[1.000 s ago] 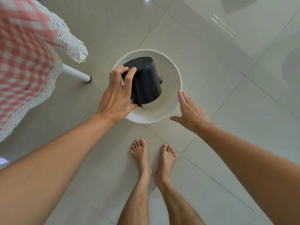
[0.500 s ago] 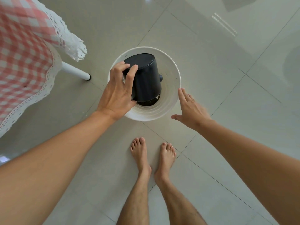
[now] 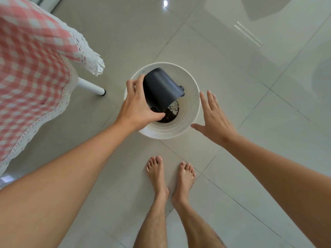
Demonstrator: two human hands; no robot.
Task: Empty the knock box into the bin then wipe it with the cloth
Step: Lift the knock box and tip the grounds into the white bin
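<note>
The left hand [image 3: 138,108] grips the knock box [image 3: 162,88] upturned over the bin [image 3: 194,104], mouth tipped down toward the near side, while the right hand [image 3: 214,120], open and empty, hovers just beside the bin's right rim.

knock box [image 3: 161,88]: matt black plastic | bin [image 3: 194,111]: smooth white plastic | floor [image 3: 232,68]: glossy tile

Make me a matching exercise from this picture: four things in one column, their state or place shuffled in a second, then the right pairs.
Things:
1. knock box
2. bin
3. right hand
4. tablecloth

States or places:
A. open, spread by the bin's rim
B. pink and white check, lace edge
C. tipped over, held in the left hand's grip
D. white, on the floor, dark grounds at the bottom

Pairs: 1-C, 2-D, 3-A, 4-B
</note>
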